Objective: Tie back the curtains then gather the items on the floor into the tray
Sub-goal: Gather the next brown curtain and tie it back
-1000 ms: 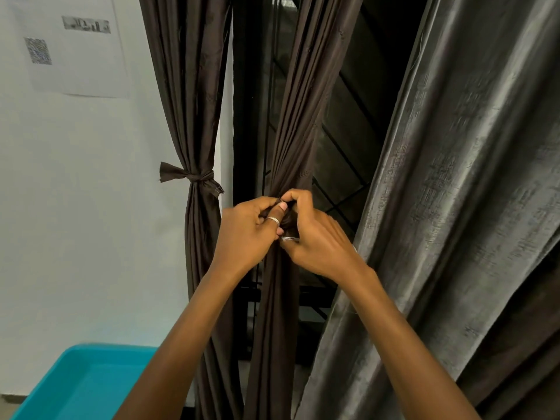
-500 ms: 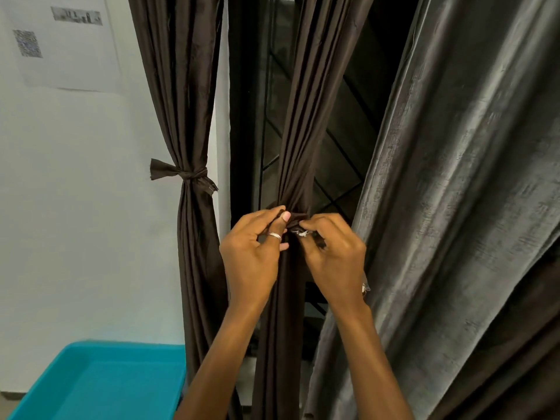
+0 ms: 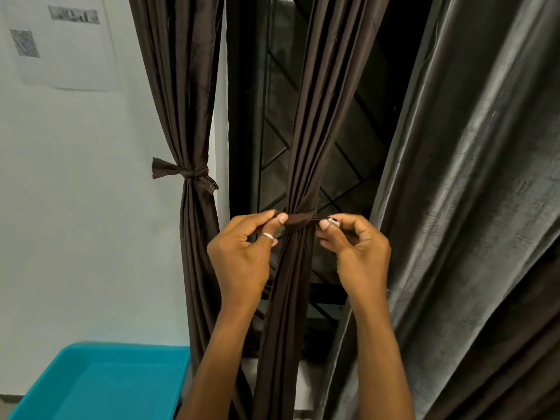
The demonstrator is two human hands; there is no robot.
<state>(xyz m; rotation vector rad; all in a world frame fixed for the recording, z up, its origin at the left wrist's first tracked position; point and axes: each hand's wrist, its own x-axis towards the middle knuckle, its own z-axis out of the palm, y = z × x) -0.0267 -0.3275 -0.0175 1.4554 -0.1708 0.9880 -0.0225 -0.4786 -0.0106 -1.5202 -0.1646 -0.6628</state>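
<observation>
**Brown tie-back pinched at both ends around the middle curtain**

Brown fabric is what both of your hands are closed on: the dark brown cloth tie-back strip (image 3: 298,220) that wraps the gathered middle curtain. Your left hand (image 3: 242,256) pinches the strip's left end between thumb and forefinger, the thumb lying on top with a silver ring (image 3: 268,236) at its base. Your right hand (image 3: 357,253) pinches the right end the same way, with a silver ring (image 3: 333,222) showing on a finger close to the pinch. The two hands sit level with each other, one on each side of the curtain, and the strip runs flat between them across the front of the folds.

That middle dark brown pleated curtain (image 3: 309,131) hangs narrow and cinched where the strip crosses it, then spreads a little below your wrists. To its left, the second dark brown curtain (image 3: 181,86) is already bound by a knotted brown tie (image 3: 189,174), whose loose ends stick out on both sides. Between the two curtains you can see the dark window with a black metal grille (image 3: 272,153) of crossing bars.

On your right a wide grey sheeny curtain (image 3: 469,177) hangs loose, close to your right forearm. Down at the lower left, the teal plastic tray (image 3: 169,386) sits against the white wall (image 3: 75,207); nothing shows in the part of its inside that you can see. A white printed sheet (image 3: 72,56) with a square code is fixed to that wall, upper left.
</observation>
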